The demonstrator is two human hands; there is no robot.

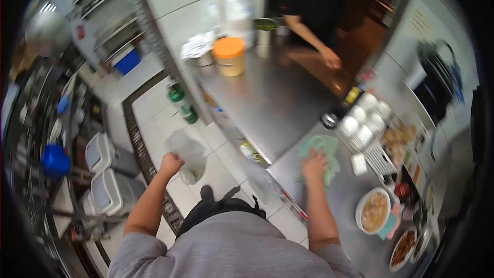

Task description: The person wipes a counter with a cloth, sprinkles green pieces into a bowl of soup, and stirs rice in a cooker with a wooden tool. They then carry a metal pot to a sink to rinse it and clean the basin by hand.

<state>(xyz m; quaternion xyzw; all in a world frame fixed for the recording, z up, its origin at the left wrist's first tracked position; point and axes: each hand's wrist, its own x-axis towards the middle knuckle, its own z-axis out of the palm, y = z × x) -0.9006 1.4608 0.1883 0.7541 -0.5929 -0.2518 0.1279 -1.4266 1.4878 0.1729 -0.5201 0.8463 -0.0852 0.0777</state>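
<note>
My left hand is closed around the top of a clear plastic bag, which hangs over the tiled floor with something greenish at its bottom. On the steel counter, my right hand presses down on a crumpled green cloth, fingers spread over it. White cups stand grouped in a rack just beyond the cloth. To the right of my forearm sits a white bowl of soup.
Across the counter stand an orange-lidded tub and a metal container of greens. Another person reaches over its far side. Dishes of food lie at the lower right. Lidded bins stand left on the floor.
</note>
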